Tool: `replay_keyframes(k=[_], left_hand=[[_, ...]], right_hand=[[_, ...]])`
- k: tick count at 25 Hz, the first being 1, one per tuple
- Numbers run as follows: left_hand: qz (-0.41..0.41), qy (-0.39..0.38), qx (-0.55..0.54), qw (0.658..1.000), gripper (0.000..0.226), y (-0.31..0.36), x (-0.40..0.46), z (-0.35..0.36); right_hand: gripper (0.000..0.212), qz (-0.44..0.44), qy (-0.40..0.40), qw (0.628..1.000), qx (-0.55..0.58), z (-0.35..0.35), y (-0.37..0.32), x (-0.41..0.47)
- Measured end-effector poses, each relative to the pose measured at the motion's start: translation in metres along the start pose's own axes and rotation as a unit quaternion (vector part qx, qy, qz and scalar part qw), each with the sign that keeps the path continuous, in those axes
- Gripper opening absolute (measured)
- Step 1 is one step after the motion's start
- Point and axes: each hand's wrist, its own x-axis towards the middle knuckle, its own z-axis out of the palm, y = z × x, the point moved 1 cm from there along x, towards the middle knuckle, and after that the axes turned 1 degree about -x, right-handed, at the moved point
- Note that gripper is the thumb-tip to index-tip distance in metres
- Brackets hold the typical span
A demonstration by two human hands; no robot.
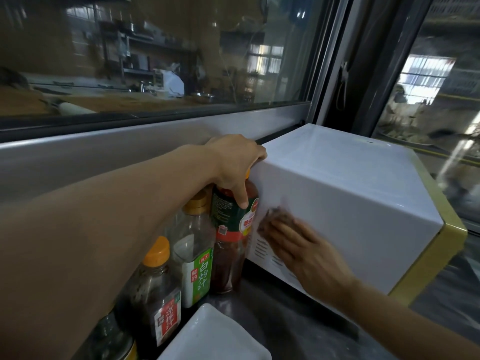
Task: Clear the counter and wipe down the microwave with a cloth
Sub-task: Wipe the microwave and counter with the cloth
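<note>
Wiping is under way on the microwave, which sits on the counter against the window. Our right hand lies flat, fingers straight, pressing a dark cloth against the white side panel just above the vent slots — the hand is blurred, so we judge it to be mid-stroke. Our left hand reaches over the bottles and grips the top of a red sauce bottle that stands right beside the microwave, thumb down its label; it looks as if we are holding it out of the cloth's way.

How much is done? The top of the microwave looks clean and glossy, but we cannot tell whether it has been wiped, and the front with its gold trim is barely in view. The counter is not cleared: a white-labelled bottle, an orange-capped bottle and a white dish remain next to the sauce bottle. We judge the task as roughly partway — one side in progress, clearing left.
</note>
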Motion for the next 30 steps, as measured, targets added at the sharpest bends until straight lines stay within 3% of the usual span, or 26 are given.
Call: replay_keyframes(k=[3, 7, 13, 16, 20, 23, 27, 30], left_hand=[[0.0, -0.003, 0.004, 1.0, 0.09, 0.001, 0.0, -0.001], [0.002, 0.001, 0.014, 1.0, 0.092, -0.001, 0.003, 0.002], [-0.003, -0.03, 0.035, 0.999, 0.096, 0.004, 0.005, -0.007], [-0.009, -0.031, 0.083, 0.996, 0.101, 0.012, -0.001, -0.009], [0.023, 0.055, 0.17, 0.984, 0.122, 0.036, -0.003, 0.002], [0.019, 0.047, 0.154, 0.987, 0.128, 0.052, 0.002, 0.016], [-0.013, 0.054, 0.14, 0.989, 0.133, 0.056, -0.001, 0.022], [-0.016, 0.054, 0.143, 0.988, 0.132, 0.062, -0.004, 0.022]], right_hand=[[0.056, -0.02, -0.008, 1.0, 0.0, -0.005, 0.005, -0.003], [0.057, 0.094, 0.084, 0.992, 0.024, -0.019, 0.023, 0.021], [0.06, -0.06, -0.068, 0.995, 0.048, 0.019, -0.027, -0.005], [0.055, 0.007, 0.035, 0.999, 0.02, 0.009, -0.003, -0.022], [0.055, 0.126, 0.139, 0.982, 0.037, 0.003, 0.028, -0.029], [0.059, 0.084, 0.112, 0.99, 0.01, 0.023, 0.005, -0.034], [0.06, -0.038, -0.032, 0.999, -0.005, 0.037, -0.017, -0.063], [0.054, 0.06, 0.062, 0.995, -0.041, 0.019, 0.011, -0.073]])
